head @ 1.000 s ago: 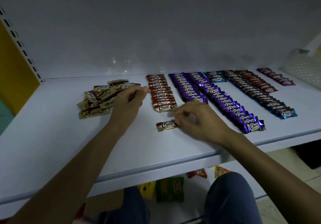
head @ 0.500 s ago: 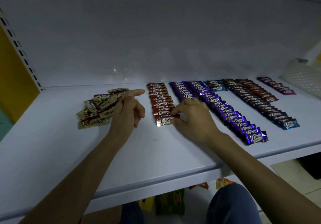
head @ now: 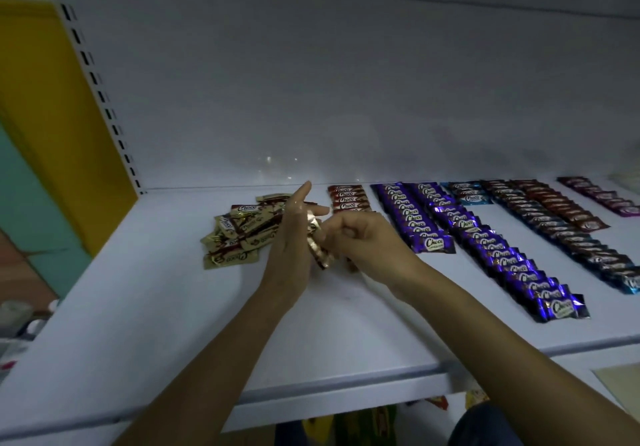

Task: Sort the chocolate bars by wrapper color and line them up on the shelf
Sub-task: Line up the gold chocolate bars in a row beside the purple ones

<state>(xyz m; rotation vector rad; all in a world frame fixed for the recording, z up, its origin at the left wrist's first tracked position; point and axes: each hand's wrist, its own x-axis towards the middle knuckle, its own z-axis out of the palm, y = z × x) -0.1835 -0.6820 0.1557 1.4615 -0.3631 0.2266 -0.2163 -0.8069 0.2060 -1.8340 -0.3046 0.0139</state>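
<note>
A loose pile of gold-wrapped chocolate bars (head: 239,234) lies at the back left of the white shelf (head: 311,335). A row of red bars (head: 348,198) runs beside it, partly hidden by my hands. Further right are two purple rows (head: 412,219) (head: 502,255), a short blue row (head: 469,196) and dark brown rows (head: 561,231). My left hand (head: 294,238) stands edge-up with straight fingers against a gold-and-red bar (head: 317,245) held up off the shelf. My right hand (head: 363,241) has curled fingers and pinches that bar from the right.
A maroon-pink row (head: 602,198) lies at the far right. A slotted upright (head: 97,82) and a yellow panel (head: 52,116) bound the shelf on the left. Coloured packets (head: 363,425) show below the shelf's front edge, beside my knee (head: 485,425).
My right hand left the front of the red row and moved left. Both hands have come together, and a gold-and-red bar now stands between them above the shelf.
</note>
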